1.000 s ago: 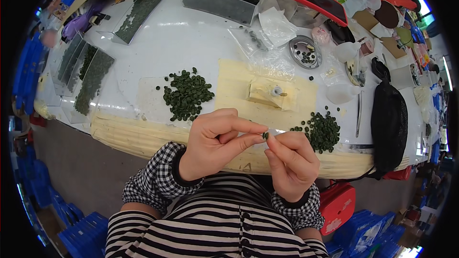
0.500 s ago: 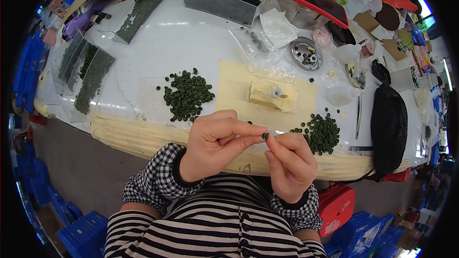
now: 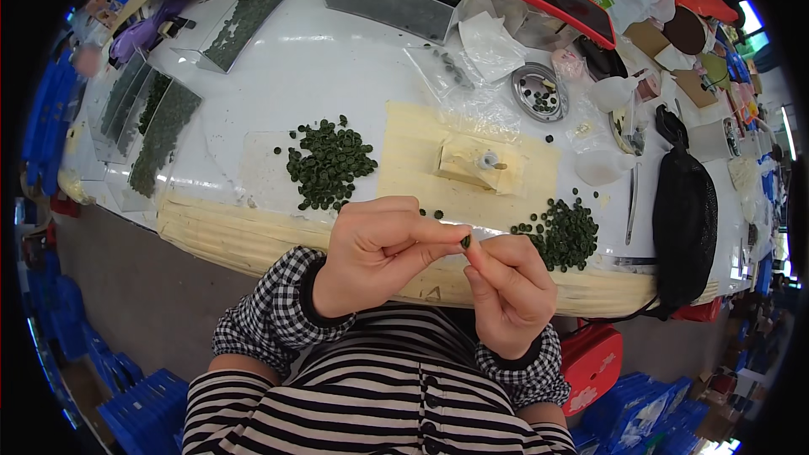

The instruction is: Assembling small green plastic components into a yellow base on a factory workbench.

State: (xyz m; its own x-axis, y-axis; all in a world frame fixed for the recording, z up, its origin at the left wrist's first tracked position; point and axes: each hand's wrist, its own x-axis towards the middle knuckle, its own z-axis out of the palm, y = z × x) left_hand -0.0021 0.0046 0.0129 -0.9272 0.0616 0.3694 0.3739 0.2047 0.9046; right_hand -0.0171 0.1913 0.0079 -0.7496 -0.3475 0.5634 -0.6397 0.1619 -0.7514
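Just past the table's near edge, my left hand [image 3: 366, 244] pinches a small dark green disc [image 3: 465, 242] between thumb and index finger. My right hand [image 3: 516, 291] meets it there, its index fingertip pressed against the same disc and the other fingers curled in. Part of the disc is hidden by the fingertips. A heap of similar green discs [image 3: 327, 164] lies beyond my left hand, and a smaller pile of discs [image 3: 566, 236] lies beyond my right. Between the heaps, a yellow-wrapped block [image 3: 459, 170] with a small nozzle-like fitting [image 3: 487, 160] sits on a yellow sheet [image 3: 404, 139].
Clear bins with dark pieces [image 3: 388, 13] stand at the back and left. A red-cased phone [image 3: 552, 2], a round metal dish [image 3: 539, 93], tweezers [image 3: 633, 206] and a black mesh pouch [image 3: 687, 219] lie to the right. A padded yellow strip [image 3: 227, 236] lines the near edge.
Both hands keep the disc pinched in nearly the same place, shifted very slightly left. The disc looks turned a little between the fingertips.
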